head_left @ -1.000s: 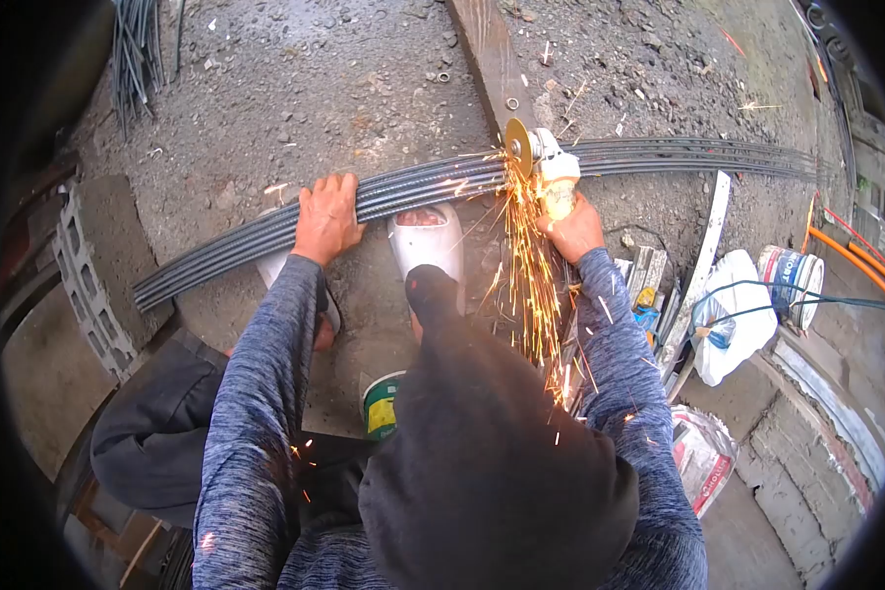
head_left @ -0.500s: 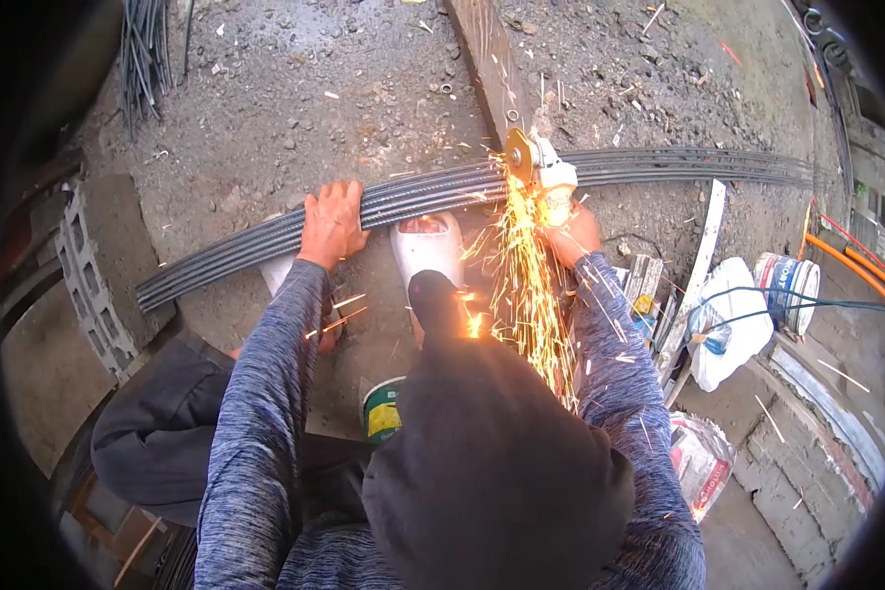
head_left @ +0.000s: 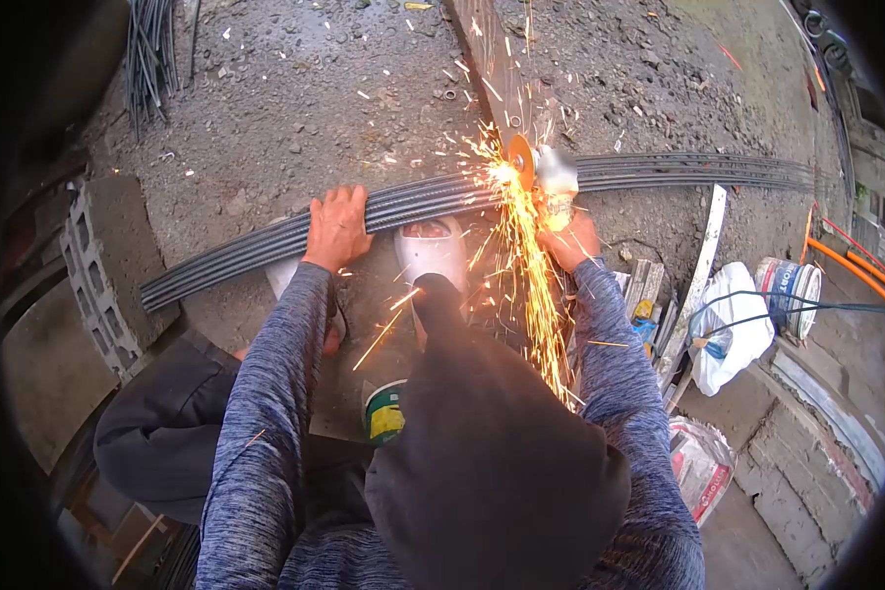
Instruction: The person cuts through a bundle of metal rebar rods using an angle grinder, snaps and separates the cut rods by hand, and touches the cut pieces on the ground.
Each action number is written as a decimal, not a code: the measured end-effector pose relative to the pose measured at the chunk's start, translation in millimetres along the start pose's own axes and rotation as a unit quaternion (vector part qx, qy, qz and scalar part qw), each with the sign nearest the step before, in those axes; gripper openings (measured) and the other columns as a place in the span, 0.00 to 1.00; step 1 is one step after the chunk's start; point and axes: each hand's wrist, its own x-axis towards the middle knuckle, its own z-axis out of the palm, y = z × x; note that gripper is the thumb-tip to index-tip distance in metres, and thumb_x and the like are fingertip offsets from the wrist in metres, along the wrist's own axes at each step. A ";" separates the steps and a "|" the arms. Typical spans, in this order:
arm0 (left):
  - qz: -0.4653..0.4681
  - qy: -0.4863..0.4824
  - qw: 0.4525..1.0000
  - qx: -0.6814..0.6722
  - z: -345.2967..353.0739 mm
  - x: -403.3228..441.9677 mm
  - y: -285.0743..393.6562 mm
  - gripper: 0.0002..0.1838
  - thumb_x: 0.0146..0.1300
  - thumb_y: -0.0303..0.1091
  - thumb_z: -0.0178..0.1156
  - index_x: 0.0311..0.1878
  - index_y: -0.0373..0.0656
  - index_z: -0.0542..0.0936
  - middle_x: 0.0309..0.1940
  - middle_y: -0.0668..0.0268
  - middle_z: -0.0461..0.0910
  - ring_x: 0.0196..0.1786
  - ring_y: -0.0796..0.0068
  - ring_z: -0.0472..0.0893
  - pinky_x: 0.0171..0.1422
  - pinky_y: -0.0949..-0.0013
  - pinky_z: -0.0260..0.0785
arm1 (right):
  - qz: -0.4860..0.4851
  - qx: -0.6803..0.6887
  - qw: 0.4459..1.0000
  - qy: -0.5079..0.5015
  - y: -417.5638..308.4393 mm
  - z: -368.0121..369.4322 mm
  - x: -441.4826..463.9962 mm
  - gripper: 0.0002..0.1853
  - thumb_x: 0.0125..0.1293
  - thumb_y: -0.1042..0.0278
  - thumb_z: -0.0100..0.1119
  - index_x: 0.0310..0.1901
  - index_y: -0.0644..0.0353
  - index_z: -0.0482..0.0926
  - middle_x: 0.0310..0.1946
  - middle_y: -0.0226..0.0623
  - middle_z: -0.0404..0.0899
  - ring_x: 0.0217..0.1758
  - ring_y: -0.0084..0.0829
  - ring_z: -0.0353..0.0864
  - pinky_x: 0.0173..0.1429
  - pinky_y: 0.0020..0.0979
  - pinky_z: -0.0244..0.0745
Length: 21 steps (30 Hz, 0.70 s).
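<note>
A bundle of ribbed steel rebars (head_left: 413, 200) runs in a bow from left to right across the view. My left hand (head_left: 337, 226) presses down over the bars, fingers curled on their far side. In my right hand (head_left: 571, 242) is an angle grinder (head_left: 558, 185), its body blurred and partly covered by my fingers. The orange-brown cutting disc (head_left: 521, 161) stands on edge against the rebars. Bright sparks (head_left: 538, 305) pour from that contact toward my body, and some fly upward. A wooden beam (head_left: 487, 59) extends away from beyond the disc.
A hollow concrete block (head_left: 98, 285) stands near the bars' left end. My sandalled foot (head_left: 431, 251) is just below the bundle. At right lie a white plastic bag (head_left: 733, 329), a paint bucket (head_left: 801, 295) and a wooden strip (head_left: 693, 285). A green-yellow can (head_left: 385, 413) sits by my legs.
The disc looks narrower and more edge-on, and brighter sparks now burst at the bars and beyond them. My left hand keeps its place on the bundle; the whole view has shifted slightly.
</note>
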 end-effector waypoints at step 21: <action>0.020 0.025 0.999 0.013 6.1 -0.1 -4.1 0.29 0.48 0.39 0.77 0.51 0.45 0.74 0.46 0.57 0.79 0.55 0.51 0.79 0.56 0.47 0.67 | -0.028 0.018 0.999 0.008 11.5 8.0 -5.0 0.28 0.49 0.58 0.76 0.49 0.68 0.82 0.43 0.51 0.89 0.47 0.45 0.90 0.54 0.41 0.82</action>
